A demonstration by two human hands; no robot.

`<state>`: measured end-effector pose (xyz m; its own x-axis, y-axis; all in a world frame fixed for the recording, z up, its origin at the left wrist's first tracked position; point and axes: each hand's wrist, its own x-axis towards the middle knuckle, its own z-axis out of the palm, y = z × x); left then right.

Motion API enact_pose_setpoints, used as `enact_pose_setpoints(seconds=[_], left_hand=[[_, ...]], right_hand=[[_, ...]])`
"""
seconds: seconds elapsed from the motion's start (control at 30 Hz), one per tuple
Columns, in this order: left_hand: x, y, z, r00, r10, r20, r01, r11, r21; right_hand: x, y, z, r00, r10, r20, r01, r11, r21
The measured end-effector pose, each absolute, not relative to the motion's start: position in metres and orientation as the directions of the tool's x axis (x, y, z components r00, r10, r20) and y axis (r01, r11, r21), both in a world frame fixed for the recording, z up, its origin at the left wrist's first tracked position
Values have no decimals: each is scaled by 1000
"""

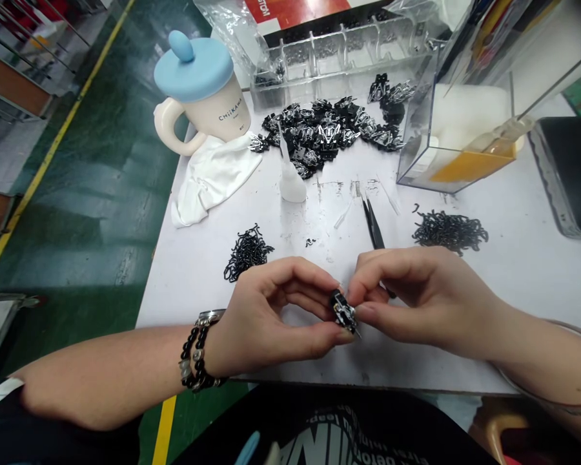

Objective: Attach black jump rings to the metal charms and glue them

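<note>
Between the thumb and fingers of my left hand (281, 310) is a small black and silver mechanical assembly (343, 311), held just above the table near its front edge. My right hand (416, 297) pinches at the right side of the same piece with thumb and forefinger; whether a smaller part sits in that pinch is hidden. Black tweezers (373, 223) lie just beyond my right hand, their rear end partly behind its fingers. A pile of small black bent parts (248, 253) lies beyond my left hand, and a similar pile (450, 230) lies beyond my right.
A heap of similar assemblies (326, 132) lies before a clear compartment tray (339, 68). A small white squeeze bottle (292, 181) stands mid-table. At left are a lidded mug (223, 106) and white cloth (217, 174); at right, a clear acrylic holder (469, 165) and a dark phone-like slab (574, 174).
</note>
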<state>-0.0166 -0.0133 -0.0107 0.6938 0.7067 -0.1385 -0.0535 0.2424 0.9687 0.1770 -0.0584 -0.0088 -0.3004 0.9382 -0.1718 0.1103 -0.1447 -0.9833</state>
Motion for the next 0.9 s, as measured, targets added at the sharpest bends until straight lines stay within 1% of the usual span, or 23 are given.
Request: enact_pose_setpoints(seconds=[0.1,0.17,0.33,0.5,0.9], left_hand=[[-17,-13,-10,697,704,-135,-66,251,966],[-17,-13,-10,697,706,-130,-71,248,966],[-17,-13,-9,688,717,-115,-74,227,971],[-18,-14,-10,693,714,-102,-79,216,973],[-18,-13,-10,678,732,-59,-80,154,985]], right_hand=[[178,-59,-8,-295,947,-128,87,-107,-990],[178,-59,-8,-293,946,-136,75,-119,-990],[176,-60,-10,-290,932,-219,-16,-233,-972],[173,-59,-14,-351,884,-308,-148,-378,-914],[171,-58,-18,-418,839,-349,-301,-491,-818]])
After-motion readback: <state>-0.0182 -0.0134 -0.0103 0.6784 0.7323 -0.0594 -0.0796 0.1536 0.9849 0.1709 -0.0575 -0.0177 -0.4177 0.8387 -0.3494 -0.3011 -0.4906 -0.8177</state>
